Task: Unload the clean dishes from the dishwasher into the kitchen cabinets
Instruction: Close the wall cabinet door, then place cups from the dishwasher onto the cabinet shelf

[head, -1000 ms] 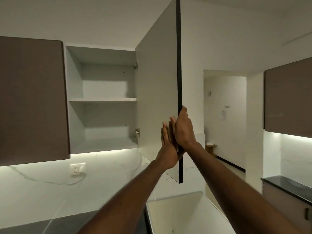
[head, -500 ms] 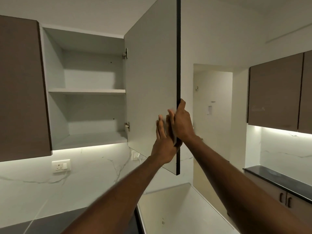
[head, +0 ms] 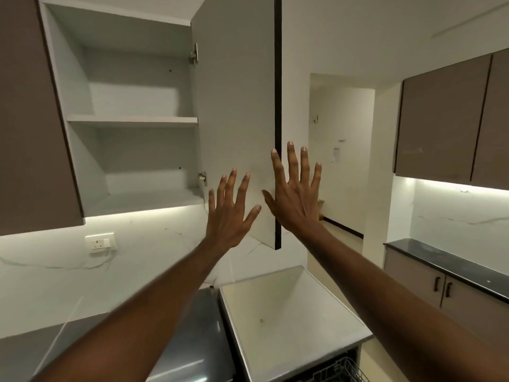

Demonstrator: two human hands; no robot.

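- The cabinet door (head: pixel 234 106) stands swung open, its long axis vertical, its dark edge (head: pixel 278 119) turned toward the camera and its pale inner face on the left.
- The open cabinet (head: pixel 132 106) lies to the left of both hands and above them; its middle shelf (head: pixel 132 119) and bottom shelf (head: pixel 143 201) run level.
- The left hand (head: pixel 230 213) is raised with its grip wide, fingers straight and fanned, holding nothing; it shows in front of the door's inner face (whether it touches the panel cannot be told).
- The right hand (head: pixel 296 197) is likewise spread wide and holds nothing; it sits on the other side of the dark edge, its thumb reaching across the edge toward the left hand.
- The two hands are near each other, with the door's edge between them.
- Below the hands lies a pale counter (head: pixel 289 312); at its near end, lower still, a dishwasher rack (head: pixel 341 372) peeks in at the bottom of the view.
- Left of the left forearm, a wall socket (head: pixel 99 242) sits on the marbled backsplash.
- Right of the right hand, a doorway (head: pixel 341 150) opens; further right are closed upper cabinets (head: pixel 451 119) over a dark counter (head: pixel 451 263).
- A closed brown door (head: pixel 30 119) flanks the open cabinet on the far left.
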